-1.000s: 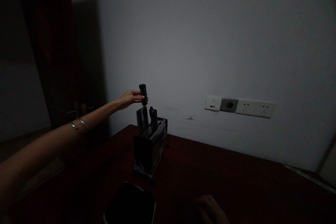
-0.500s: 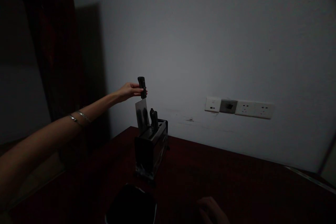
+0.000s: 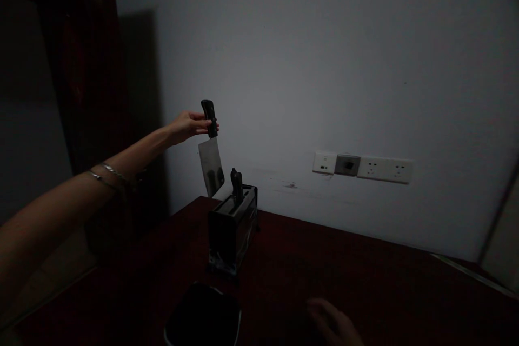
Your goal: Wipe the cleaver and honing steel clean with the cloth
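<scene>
My left hand is closed round the black handle of a cleaver, which hangs blade down with a slight tilt. The broad metal blade is just above the back left of a dark knife block. Other black knife handles stick up from the block's slots. Low in the view, my right hand is dim and partly cut off by the frame edge. Its visible fingers look loosely stretched over the table, with nothing seen in them.
The dark red table meets a grey wall. A row of wall sockets and switches sits right of the block. A dark rounded object with a shiny rim is near the front. A dark wooden frame stands at left.
My left hand has lifted the cleaver up and to the left, so more of its blade shows above the knife block. My right hand has shifted slightly right in view.
</scene>
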Demonstrator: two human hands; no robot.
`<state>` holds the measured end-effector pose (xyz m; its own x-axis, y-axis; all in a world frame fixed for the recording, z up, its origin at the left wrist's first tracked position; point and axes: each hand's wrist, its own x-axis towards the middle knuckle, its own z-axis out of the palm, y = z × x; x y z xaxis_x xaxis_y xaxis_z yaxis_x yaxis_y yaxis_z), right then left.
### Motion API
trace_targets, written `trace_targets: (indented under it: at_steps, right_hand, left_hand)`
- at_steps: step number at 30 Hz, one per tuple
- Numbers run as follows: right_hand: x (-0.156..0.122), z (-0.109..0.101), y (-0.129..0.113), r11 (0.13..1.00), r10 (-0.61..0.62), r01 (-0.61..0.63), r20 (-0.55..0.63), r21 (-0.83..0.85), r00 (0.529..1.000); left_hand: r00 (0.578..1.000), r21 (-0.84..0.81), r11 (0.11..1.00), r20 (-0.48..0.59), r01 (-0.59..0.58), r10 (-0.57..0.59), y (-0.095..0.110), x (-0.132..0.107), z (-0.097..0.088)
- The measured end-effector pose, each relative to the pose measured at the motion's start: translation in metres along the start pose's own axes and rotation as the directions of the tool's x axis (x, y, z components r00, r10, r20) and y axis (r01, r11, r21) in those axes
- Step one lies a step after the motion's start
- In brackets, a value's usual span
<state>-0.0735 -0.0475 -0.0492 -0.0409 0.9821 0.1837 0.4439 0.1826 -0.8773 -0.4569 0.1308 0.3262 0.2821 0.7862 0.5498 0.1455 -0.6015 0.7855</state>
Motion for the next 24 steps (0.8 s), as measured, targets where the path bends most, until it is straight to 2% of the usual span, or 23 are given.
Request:
trace_targets:
  at_steps: [6, 9, 12, 15, 18, 24]
  right_hand:
    - [0.001, -0.035, -0.033, 0.982, 0.120, -0.115, -0.018, 0.151, 0.993]
    - [-0.002, -0.057, -0.060, 0.974, 0.092, -0.082, -0.040, 0.210, 0.995]
    - [-0.008, -0.076, -0.091, 0.964, 0.039, -0.021, -0.064, 0.263, 0.997]
    - [-0.016, -0.087, -0.120, 0.939, 0.043, -0.018, -0.064, 0.344, 0.997]
    - [-0.025, -0.090, -0.142, 0.899, 0.100, -0.075, -0.034, 0.432, 0.994]
    - [-0.048, -0.081, -0.165, 0.839, 0.175, -0.158, 0.018, 0.521, 0.984]
  left_hand:
    - [0.996, 0.022, 0.996, 0.031, -0.085, 0.084, 0.047, -0.026, 0.016]
    - [0.991, 0.021, 0.993, 0.058, -0.119, 0.117, 0.065, -0.041, 0.034]
    - [0.989, 0.009, 0.992, 0.084, -0.127, 0.126, 0.073, -0.059, 0.060]
    - [0.987, 0.003, 0.995, 0.123, -0.102, 0.101, 0.071, -0.081, 0.093]
    - [0.981, -0.011, 0.996, 0.172, -0.090, 0.090, 0.061, -0.106, 0.130]
    - [0.963, -0.094, 0.993, 0.253, -0.074, 0.096, 0.026, -0.147, 0.198]
